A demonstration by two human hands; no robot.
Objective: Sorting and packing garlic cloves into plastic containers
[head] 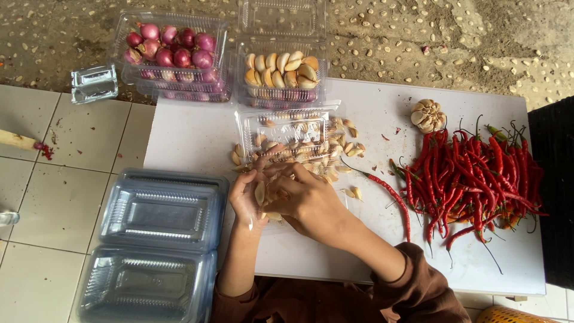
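Head view looks straight down on a white rectangular board [197, 140], where the left hand [246, 200] and the right hand [308, 203] meet over a loose heap of pale, cream-coloured peeled garlic cloves [302, 148]. The left hand is curled half shut, with 1 clove upright between thumb and fingers; the right hand lies over it with fingers bent, and whether it grips anything of its own cannot be told.

By the look of them, the cloves are light, firm and smooth, likely a little slick once skinned, and small enough to slip away. A fingertip pinch across the broad middle should serve better than a hold on the tapered ends.

Clear plastic hinged boxes, all without visible labels:
- 1 lying open among the heap [284, 128], partly filled with cloves.
- 1 behind it, packed with neat rows of cloves [281, 75].
- 1 at upper left, full of purple-red shallots [173, 51].
- 1 empty box at the top edge [281, 18].
- 2 stacks of empty trays on the tiled floor at left [158, 209] [146, 284].

To the right sit a whole garlic bulb [427, 115] and a pile of long red chillies [478, 179].
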